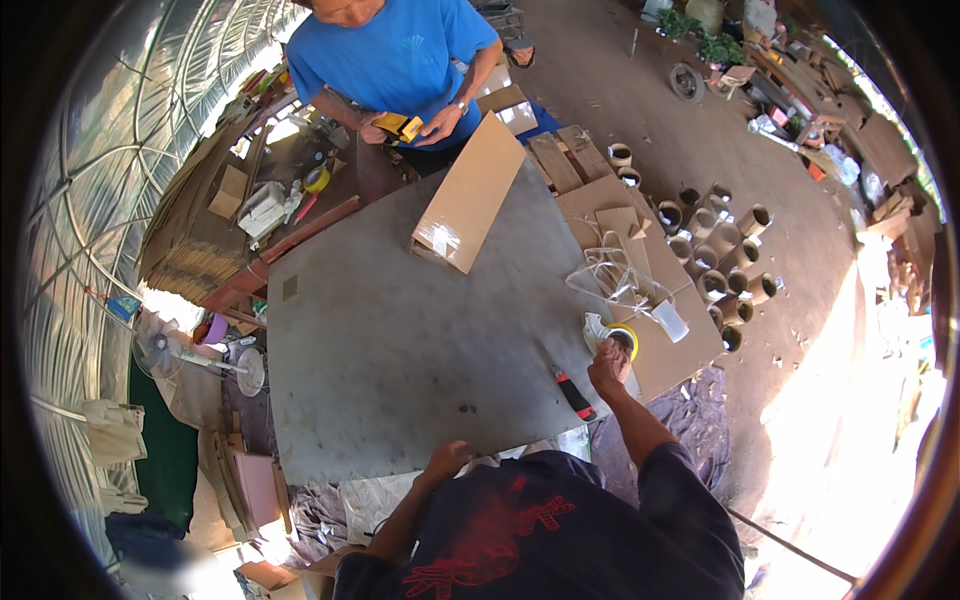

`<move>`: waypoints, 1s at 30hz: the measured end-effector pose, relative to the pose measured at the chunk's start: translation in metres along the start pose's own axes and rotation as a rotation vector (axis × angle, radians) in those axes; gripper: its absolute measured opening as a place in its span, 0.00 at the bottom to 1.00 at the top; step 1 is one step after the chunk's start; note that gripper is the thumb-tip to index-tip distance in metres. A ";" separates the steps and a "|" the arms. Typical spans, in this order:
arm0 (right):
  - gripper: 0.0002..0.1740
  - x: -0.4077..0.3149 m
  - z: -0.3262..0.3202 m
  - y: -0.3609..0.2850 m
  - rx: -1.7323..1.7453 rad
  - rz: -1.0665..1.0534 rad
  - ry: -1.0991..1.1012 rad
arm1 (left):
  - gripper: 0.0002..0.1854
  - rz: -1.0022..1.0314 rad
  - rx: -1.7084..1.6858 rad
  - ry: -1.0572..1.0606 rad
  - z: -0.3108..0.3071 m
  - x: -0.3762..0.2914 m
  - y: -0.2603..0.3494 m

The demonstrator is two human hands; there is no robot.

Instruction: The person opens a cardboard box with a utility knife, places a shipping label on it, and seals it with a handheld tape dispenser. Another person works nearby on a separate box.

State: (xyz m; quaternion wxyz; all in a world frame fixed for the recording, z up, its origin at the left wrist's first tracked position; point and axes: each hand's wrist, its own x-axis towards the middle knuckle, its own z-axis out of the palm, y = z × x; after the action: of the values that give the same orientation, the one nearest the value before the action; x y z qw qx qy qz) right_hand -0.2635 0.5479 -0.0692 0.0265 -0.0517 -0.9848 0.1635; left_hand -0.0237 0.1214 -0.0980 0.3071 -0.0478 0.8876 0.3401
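Observation:
At the right edge of the grey tabletop (375, 337), my right hand (611, 365) is closed on a white tape dispenser (596, 330) with a yellow-rimmed roll. My left hand (448, 457) rests at the near edge of the tabletop, nothing visible in it; its fingers are partly hidden and their pose is unclear. Between the hands lies a knife-like tool (574, 396) with a black and red handle. A long, taped cardboard box (472, 191) lies at the far side. Across from me, a person in a blue shirt (397, 56) holds a yellow tape dispenser (400, 126).
Flat cardboard (682, 319) adjoins the table's right side, with tangled clear strapping (611, 274) on it. Several cardboard tubes (724, 240) stand on the floor beyond. At left are stacked cardboard sheets (187, 255), a side table with tape and a white fan (161, 341).

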 end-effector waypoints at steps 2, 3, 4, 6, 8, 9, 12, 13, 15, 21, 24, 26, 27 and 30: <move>0.17 -0.001 0.000 0.000 -0.027 0.014 -0.005 | 0.50 -0.172 0.186 0.030 -0.010 0.020 -0.032; 0.17 -0.002 0.001 0.000 -0.026 0.002 -0.013 | 0.56 -0.285 0.281 0.019 -0.017 0.028 -0.047; 0.17 -0.003 0.002 0.000 -0.034 0.011 -0.029 | 0.62 -0.326 0.333 0.003 -0.027 0.041 -0.058; 0.18 -0.004 0.006 0.003 -0.029 0.008 -0.008 | 0.75 -0.456 0.406 -0.111 -0.050 0.061 -0.072; 0.17 -0.004 0.012 0.006 -0.081 -0.016 0.070 | 0.82 -0.547 0.315 -0.026 -0.071 0.073 -0.070; 0.16 -0.004 0.015 0.007 -0.090 0.009 0.025 | 0.84 -0.595 0.269 0.000 -0.077 0.077 -0.062; 0.25 -0.002 0.019 0.008 -0.043 0.077 -0.080 | 0.89 -0.758 0.151 0.072 -0.084 0.074 -0.025; 0.27 0.000 0.018 0.007 -0.002 0.124 -0.087 | 0.89 -0.772 0.126 0.094 -0.085 0.070 -0.013; 0.29 -0.002 0.013 0.003 -0.006 0.161 -0.102 | 0.89 -0.803 0.071 0.120 -0.089 0.061 0.008; 0.18 -0.005 -0.009 -0.008 -0.068 0.009 -0.019 | 0.90 -0.790 0.111 0.074 -0.103 0.052 0.031; 0.15 -0.005 -0.009 -0.008 -0.087 -0.059 0.047 | 0.91 -0.795 0.167 0.067 -0.104 0.052 0.031; 0.16 -0.005 -0.004 -0.006 -0.080 -0.047 0.068 | 0.89 -0.793 0.195 0.086 -0.104 0.052 0.031; 0.16 -0.005 -0.002 -0.005 -0.088 -0.073 0.089 | 0.88 -0.797 0.204 0.085 -0.103 0.051 0.031; 0.17 -0.005 0.005 0.000 -0.121 -0.110 0.143 | 0.87 -0.796 0.228 0.075 -0.101 0.050 0.032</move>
State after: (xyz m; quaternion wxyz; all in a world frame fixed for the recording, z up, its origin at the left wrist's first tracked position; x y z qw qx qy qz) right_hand -0.2584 0.5456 -0.0740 0.1023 -0.0105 -0.9899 0.0977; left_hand -0.1254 0.0879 -0.0504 0.3851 -0.3653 0.8424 0.0926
